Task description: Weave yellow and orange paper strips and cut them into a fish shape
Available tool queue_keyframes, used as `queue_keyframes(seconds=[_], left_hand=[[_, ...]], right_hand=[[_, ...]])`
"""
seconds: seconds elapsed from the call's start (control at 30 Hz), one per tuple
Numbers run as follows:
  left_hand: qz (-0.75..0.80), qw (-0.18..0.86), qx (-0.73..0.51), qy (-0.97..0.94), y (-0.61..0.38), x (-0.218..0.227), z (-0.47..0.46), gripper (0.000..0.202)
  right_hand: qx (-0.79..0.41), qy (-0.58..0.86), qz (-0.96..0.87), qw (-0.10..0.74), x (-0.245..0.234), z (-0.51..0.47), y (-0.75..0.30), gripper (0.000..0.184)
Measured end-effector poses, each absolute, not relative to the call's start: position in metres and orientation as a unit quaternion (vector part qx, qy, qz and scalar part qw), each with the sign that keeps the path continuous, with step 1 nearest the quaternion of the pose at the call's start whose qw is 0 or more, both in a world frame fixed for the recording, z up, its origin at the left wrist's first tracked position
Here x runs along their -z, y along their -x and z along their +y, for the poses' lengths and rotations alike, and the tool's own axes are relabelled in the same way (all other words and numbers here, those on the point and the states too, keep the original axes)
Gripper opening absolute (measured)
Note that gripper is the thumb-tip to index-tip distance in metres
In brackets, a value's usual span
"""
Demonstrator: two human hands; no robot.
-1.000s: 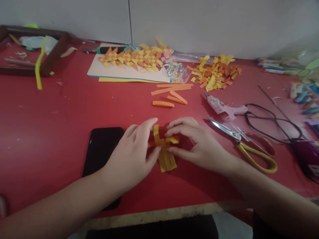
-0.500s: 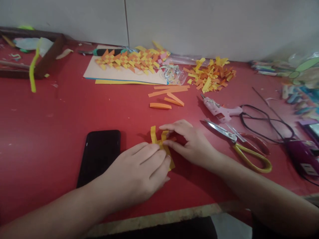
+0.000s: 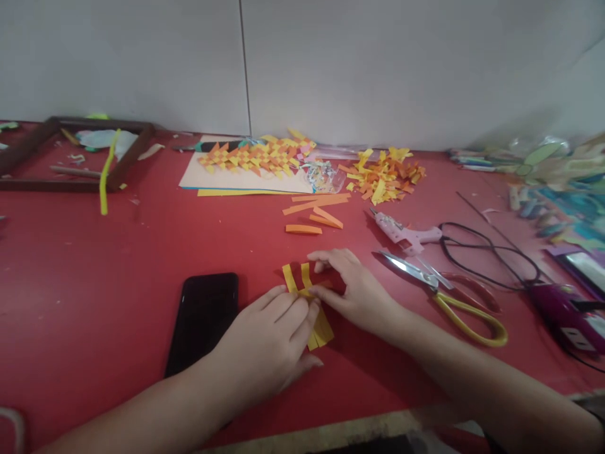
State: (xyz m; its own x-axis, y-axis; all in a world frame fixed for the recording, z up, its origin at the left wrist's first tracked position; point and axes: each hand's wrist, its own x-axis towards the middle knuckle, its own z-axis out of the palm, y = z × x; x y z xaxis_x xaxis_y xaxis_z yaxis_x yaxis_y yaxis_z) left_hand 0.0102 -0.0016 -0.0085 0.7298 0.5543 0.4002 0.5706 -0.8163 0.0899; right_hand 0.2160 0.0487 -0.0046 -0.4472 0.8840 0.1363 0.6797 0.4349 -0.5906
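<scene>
Both my hands rest on a small weave of yellow paper strips (image 3: 302, 296) lying on the red table (image 3: 118, 265). My left hand (image 3: 271, 343) lies flat over its lower part, fingers pressing the strips down. My right hand (image 3: 352, 290) pinches the strips at the weave's right side with thumb and fingers. Two yellow strip ends stick up beyond my fingers. An orange strip is partly hidden under my right hand.
A black phone (image 3: 205, 318) lies left of my left hand. Loose orange strips (image 3: 314, 211), a pink glue gun (image 3: 404, 232) with its black cord, and yellow-handled scissors (image 3: 449, 293) are to the right. A woven band (image 3: 255, 156) on card, paper scraps (image 3: 385, 173) and a wooden frame (image 3: 70, 157) sit further back.
My left hand slid down from the weave's left side onto its lower part. My right hand shifted its pinch slightly. The view tilted up, showing more wall.
</scene>
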Motion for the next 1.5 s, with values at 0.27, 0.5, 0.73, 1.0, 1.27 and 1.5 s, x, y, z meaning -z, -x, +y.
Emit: queue_keyframes(seconds=[0.27,0.5,0.73,1.0,1.27,1.5], left_hand=[[-0.314,-0.009,0.173,0.933,-0.01,0.009,0.0,0.071],[-0.306,-0.042,0.167,0.936,-0.005,0.01,0.002,0.059],[-0.306,-0.075,0.25,0.915,-0.003,0.002,0.005,0.031],[-0.431,-0.228,0.496,0.719,0.005,-0.014,0.002,0.043],[-0.433,-0.473,0.43,0.636,0.004,-0.014,0.011,0.015],[-0.492,-0.314,0.246,0.774,0.012,-0.025,0.019,0.028]], right_hand=[[-0.149,0.444,-0.862,0.193,-0.014,0.095,-0.224,0.016],[-0.034,0.398,-0.904,0.15,-0.002,0.131,-0.211,0.028],[-0.025,0.386,-0.863,0.325,-0.033,0.104,-0.211,0.009],[-0.144,0.283,-0.897,0.309,-0.075,0.04,-0.21,0.022],[-0.288,0.426,-0.795,0.323,-0.055,0.031,-0.209,0.009],[-0.342,0.491,-0.747,0.29,-0.027,0.037,-0.222,0.015]])
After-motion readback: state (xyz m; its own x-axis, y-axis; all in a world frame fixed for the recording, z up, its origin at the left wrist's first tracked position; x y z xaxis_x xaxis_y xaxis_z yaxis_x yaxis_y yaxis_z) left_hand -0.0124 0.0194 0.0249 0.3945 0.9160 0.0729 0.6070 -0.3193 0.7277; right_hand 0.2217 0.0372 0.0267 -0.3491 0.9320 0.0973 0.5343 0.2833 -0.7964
